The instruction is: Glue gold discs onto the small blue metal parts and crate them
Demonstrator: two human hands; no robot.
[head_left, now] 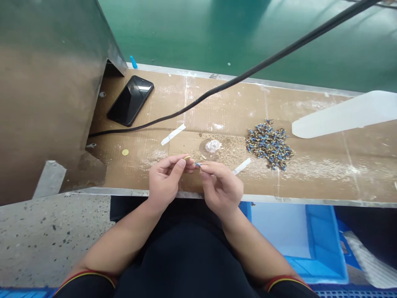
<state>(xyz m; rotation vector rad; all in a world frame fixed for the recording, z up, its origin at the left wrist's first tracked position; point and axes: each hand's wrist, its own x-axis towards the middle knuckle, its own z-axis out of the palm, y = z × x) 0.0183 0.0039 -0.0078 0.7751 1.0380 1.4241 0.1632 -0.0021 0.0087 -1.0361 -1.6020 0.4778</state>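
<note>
From the head view, the left hand's grip (pixel 164 179) pinches a yellow disc (pixel 186 157) between thumb and fingers. The right hand's grip (pixel 222 188) pinches a small blue piece (pixel 197 164) between the hands, over the near part of the table (pixel 325 161). Just beyond sits a clear lump (pixel 212 145), with a blue-and-brass pile (pixel 269 145) to its right.
</note>
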